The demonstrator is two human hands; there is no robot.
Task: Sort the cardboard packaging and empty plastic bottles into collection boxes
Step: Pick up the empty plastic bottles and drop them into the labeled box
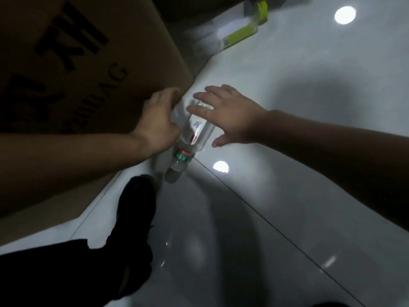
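Left hand (159, 122) noted first: my fingers are curled round the upper part of a clear plastic bottle (195, 135), gripping it just beside the lower corner of the large cardboard box (88, 63). Right hand (228, 114) is wide, fingers spread and straight, held over the far side of the same bottle; whether the fingertips actually touch the plastic cannot be told from this view.

Position of the item: the bottle hangs aslant between my two hands, its red-and-green banded end pointing down toward the floor (298, 196) and my dark shoe (137, 200). Motion blur makes it uncertain whether I have one bottle or two bunched together (a second label shows higher up). It appears empty.

Assessment of step: this is the bottle part of the sort, at pick-up or carry, not yet at deposit. No box opening is in view, so which collection box takes it cannot be confirmed.

Next move calls for a firm hold, the right hand closing in as support if there are two, then a lift clear of the box wall.

Outstanding: green-and-white packaging (241, 29) lies on the floor, well apart, unsorted.
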